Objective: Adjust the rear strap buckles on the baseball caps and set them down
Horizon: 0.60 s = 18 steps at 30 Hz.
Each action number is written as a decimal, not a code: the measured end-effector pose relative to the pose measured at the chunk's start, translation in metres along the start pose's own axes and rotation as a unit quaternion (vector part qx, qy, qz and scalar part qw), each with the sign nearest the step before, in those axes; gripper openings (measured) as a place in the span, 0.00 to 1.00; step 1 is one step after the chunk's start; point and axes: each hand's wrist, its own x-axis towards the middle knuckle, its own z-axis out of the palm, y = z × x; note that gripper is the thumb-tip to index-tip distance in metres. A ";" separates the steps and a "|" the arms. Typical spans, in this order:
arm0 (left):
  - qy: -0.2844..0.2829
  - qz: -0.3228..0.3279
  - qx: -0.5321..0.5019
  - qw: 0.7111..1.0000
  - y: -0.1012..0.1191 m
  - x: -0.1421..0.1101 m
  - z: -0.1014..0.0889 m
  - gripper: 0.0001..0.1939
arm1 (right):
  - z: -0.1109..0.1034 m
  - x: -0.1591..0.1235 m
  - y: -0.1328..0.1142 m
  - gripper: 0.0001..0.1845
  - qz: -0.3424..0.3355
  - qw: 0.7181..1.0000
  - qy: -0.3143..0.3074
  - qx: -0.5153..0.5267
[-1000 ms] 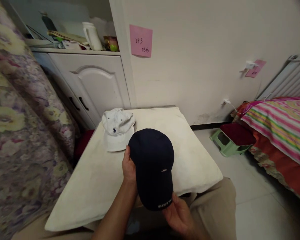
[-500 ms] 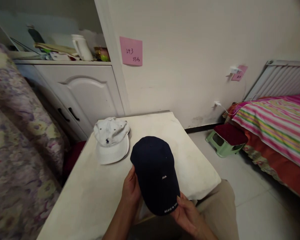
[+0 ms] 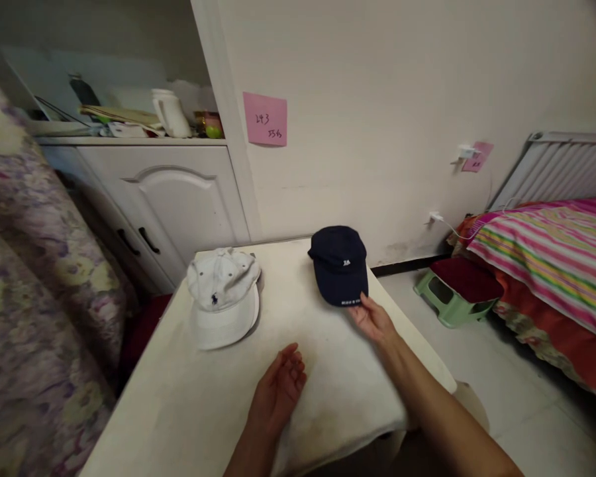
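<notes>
A navy cap (image 3: 339, 265) lies on the far right part of the white table (image 3: 318, 371), brim toward me. My right hand (image 3: 372, 318) reaches out to it, fingertips touching the brim's front edge, fingers loosely spread. My left hand (image 3: 281, 385) hovers over the middle of the table, palm half up, fingers relaxed and apart, holding nothing. A white cap (image 3: 223, 295) with a small dark logo rests on the table's far left.
A white cabinet (image 3: 169, 199) with a jug (image 3: 171, 114) and clutter on top stands behind the table. A floral curtain (image 3: 34, 285) hangs at left. A green stool (image 3: 447, 295) and a striped bed (image 3: 551, 258) are at right. A pink note (image 3: 265, 119) is on the wall.
The navy cap went from both hands near my lap to the far right of the table. My left hand let go and my right hand followed the brim outward.
</notes>
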 end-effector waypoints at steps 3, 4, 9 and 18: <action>0.008 -0.002 0.000 1.000 -0.001 0.000 0.001 0.11 | -0.005 0.045 -0.016 0.14 -0.021 0.999 0.044 -0.001; 0.007 -0.003 0.000 1.000 -0.001 0.000 0.001 0.11 | -0.010 0.056 -0.019 0.14 -0.027 0.998 0.062 -0.003; 0.010 -0.004 0.004 1.000 -0.002 0.000 0.000 0.09 | -0.034 0.079 -0.021 0.09 -0.030 0.993 0.109 -0.024; 0.013 -0.001 0.002 1.000 -0.004 0.000 -0.002 0.09 | -0.014 0.096 -0.035 0.14 -0.054 0.995 0.085 -0.021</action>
